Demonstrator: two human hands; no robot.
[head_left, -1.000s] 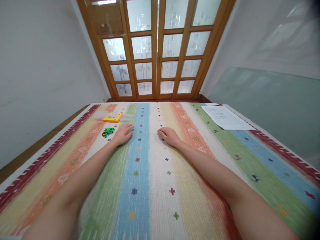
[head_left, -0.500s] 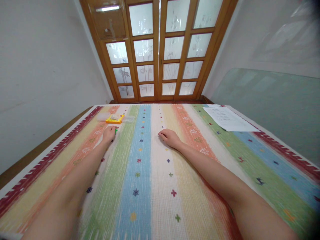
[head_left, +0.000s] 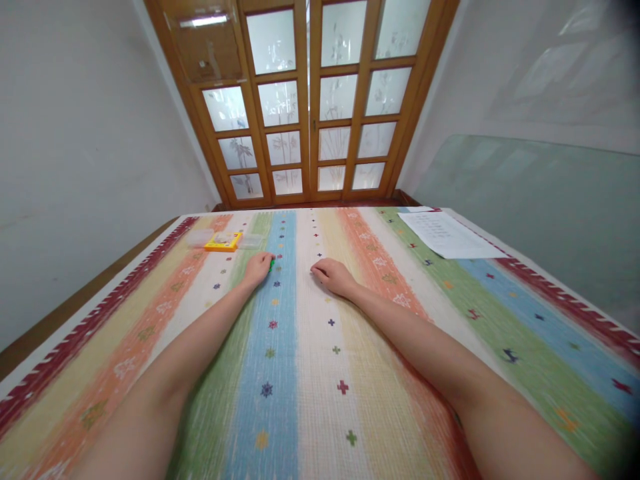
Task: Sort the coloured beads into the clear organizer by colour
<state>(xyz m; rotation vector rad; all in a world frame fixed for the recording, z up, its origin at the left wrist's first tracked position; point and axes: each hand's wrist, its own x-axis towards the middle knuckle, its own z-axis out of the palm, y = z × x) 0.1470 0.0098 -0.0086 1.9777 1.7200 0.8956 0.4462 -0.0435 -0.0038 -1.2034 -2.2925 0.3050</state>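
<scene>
My left hand (head_left: 258, 268) is closed over the blue stripe of the tablecloth, holding a small green object (head_left: 272, 266) whose kind is too small to make out. Only a bit of its green shows at the fingertips. My right hand (head_left: 332, 275) rests on the white stripe with its fingers curled together; whether anything is inside them is hidden. Behind and left of my left hand lies a yellow box (head_left: 223, 242), with a clear plastic case (head_left: 251, 241) at its right side and another clear piece (head_left: 199, 238) at its left.
A striped tablecloth (head_left: 285, 413) covers the table. White printed sheets (head_left: 450, 235) lie at the far right. Beyond the table's back edge stand wooden doors with glass panes (head_left: 335, 100). A greenish panel (head_left: 540, 193) leans along the right wall.
My left hand has moved right, away from the yellow box, carrying the small green object toward my right hand. My right hand stays in place on the cloth. The view has shifted slightly.
</scene>
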